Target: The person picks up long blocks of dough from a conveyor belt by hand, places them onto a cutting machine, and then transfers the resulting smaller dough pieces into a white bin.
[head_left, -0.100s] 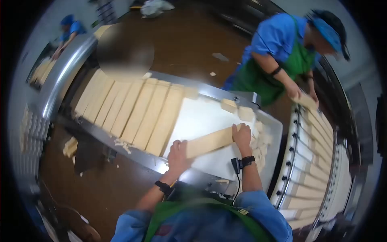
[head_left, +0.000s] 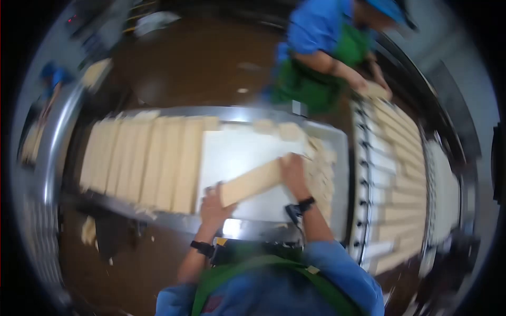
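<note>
A long pale dough strip lies tilted between my two hands, above the white board. My left hand closes on its lower left end, and my right hand grips the upper right end. Left of the board, several similar dough strips lie side by side on the metal-edged belt. Small cut dough pieces sit at the board's far edge. Both my wrists wear black bands.
A white bin with dough scraps stands right of the board. Beyond it, a conveyor carries more strips. A co-worker in a green apron handles a strip there. Another person works far left, behind a metal roller.
The whole view has turned, so the belt, conveyor and co-worker appear shifted left and rotated. Both hands still hold the dough strip at its ends.
</note>
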